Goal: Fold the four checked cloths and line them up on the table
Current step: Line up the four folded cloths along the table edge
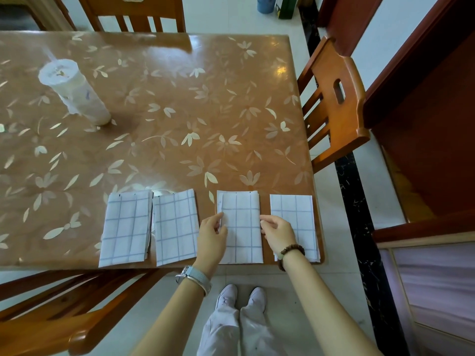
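Tabletop (pixel 180 98) in glossy brown with a pale leaf print fills most of the view. Wooden seats ring it: a far chair (pixel 133 11), a right chair (pixel 336 104) and a near chair (pixel 64 317).

4 folded cloths lie in a row along the near edge, each a tall white rectangle crossed by thin grey-blue check lines. The first cloth (pixel 126 227) and second cloth (pixel 176 227) touch, both slightly tilted. The third cloth (pixel 243 227) sits apart from them, upright. The fourth cloth (pixel 295 214) lies just beside it at the right corner.

A white roll (pixel 74 92) stands far left.

The left hand (pixel 212 236) pinches the third cloth's left edge and the right hand (pixel 279 233) pinches its right edge. A watch (pixel 192 276) circles the left wrist, a bead bracelet (pixel 291 251) the right.
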{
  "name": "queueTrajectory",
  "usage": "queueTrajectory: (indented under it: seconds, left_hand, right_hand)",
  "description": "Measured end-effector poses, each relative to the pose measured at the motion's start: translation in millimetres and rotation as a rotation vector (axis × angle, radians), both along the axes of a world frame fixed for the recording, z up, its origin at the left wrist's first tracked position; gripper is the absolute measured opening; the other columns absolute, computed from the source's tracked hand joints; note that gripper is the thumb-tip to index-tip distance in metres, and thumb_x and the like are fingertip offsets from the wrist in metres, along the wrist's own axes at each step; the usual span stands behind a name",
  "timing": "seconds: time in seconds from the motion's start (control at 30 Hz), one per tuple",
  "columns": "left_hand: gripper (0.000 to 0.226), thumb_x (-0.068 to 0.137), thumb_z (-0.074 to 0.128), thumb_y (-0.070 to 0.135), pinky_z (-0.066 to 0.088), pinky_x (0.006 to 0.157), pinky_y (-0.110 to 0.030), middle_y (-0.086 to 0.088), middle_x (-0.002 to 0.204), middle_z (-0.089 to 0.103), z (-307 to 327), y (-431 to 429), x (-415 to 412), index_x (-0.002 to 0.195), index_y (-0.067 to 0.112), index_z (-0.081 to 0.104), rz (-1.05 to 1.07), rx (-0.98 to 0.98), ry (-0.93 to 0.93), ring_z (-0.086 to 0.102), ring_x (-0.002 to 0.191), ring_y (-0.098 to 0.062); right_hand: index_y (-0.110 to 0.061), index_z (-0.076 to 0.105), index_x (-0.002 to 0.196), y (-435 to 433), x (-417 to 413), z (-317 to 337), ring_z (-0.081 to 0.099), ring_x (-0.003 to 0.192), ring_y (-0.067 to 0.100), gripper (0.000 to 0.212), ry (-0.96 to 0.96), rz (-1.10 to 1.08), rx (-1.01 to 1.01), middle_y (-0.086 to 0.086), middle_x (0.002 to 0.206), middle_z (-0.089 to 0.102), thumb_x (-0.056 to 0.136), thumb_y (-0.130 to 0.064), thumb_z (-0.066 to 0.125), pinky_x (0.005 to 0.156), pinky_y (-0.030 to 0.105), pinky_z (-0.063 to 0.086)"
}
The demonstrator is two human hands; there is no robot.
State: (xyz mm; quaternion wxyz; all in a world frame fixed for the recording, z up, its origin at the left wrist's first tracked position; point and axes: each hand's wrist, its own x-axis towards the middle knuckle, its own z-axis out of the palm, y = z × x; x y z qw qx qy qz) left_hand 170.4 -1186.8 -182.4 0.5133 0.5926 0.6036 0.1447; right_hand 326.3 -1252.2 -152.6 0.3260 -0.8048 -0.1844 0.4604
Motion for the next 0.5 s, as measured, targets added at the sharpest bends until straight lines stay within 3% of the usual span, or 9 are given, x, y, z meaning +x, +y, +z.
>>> queueTrajectory:
  seconds: [0.1,0.27,0.5]
  left_hand:
    - [0.041,0.099,0.051,0.016,0.046,0.105,-0.04,-0.005,0.129,0.055,2,-5,8,0.14,0.016,0.05,-0.021,-0.01,0.01,0.056,0.113,-0.017]
    - [0.042,0.098,0.052,0.013,0.043,0.106,-0.034,-0.004,0.132,0.053,4,-9,14,0.14,0.014,0.051,-0.03,0.02,0.029,0.053,0.115,-0.014]
    - [0.042,0.098,0.051,0.012,0.043,0.107,-0.038,-0.004,0.133,0.053,7,-9,15,0.14,0.014,0.052,-0.033,0.024,0.044,0.052,0.117,-0.015]
  right_hand:
    - [-0.017,0.062,0.126,-5,6,2,0.059,0.115,0.019,0.031,0.004,-0.004,-0.009,0.001,0.125,0.063,0.098,-0.022,0.05,0.102,0.042,0.049]
    - [-0.017,0.062,0.126,-9,11,4,0.059,0.116,0.019,0.031,0.007,-0.015,-0.007,0.0,0.126,0.063,0.098,-0.022,0.05,0.103,0.041,0.049]
    - [-0.016,0.061,0.127,-11,9,3,0.058,0.118,0.018,0.032,-0.005,-0.013,-0.008,0.001,0.128,0.062,0.098,-0.022,0.05,0.104,0.038,0.047]
